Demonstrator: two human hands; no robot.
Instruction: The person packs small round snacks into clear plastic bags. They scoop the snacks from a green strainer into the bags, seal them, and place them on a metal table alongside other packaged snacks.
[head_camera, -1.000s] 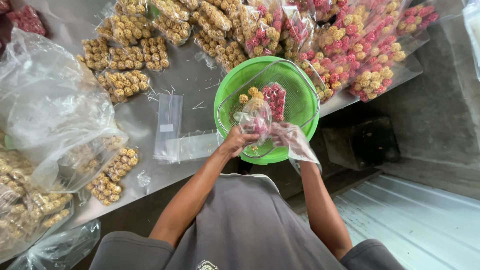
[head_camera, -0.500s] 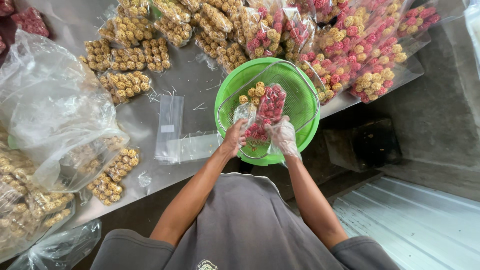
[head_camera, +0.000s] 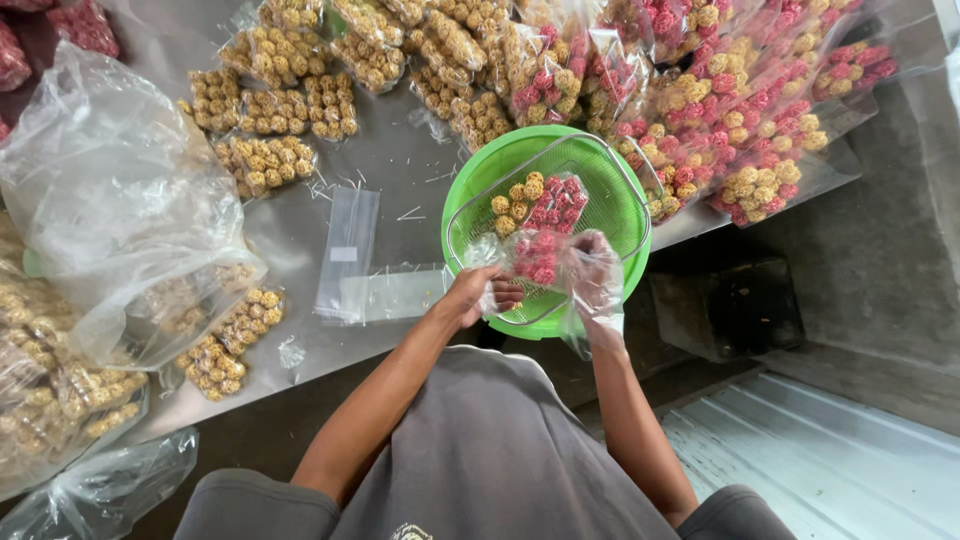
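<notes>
Clear bag (head_camera: 545, 258) (red balls) between both hands

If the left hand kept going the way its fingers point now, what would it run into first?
The left hand points right, toward the clear bag of pink and yellow balls it already touches; beyond that, probably the right hand. Depth is hard to judge.

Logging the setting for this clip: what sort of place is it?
Probably a small snack-packing workspace: a grey table covered in sealed packets of yellow and pink balls, empty clear sleeves, and a green basket.
</notes>
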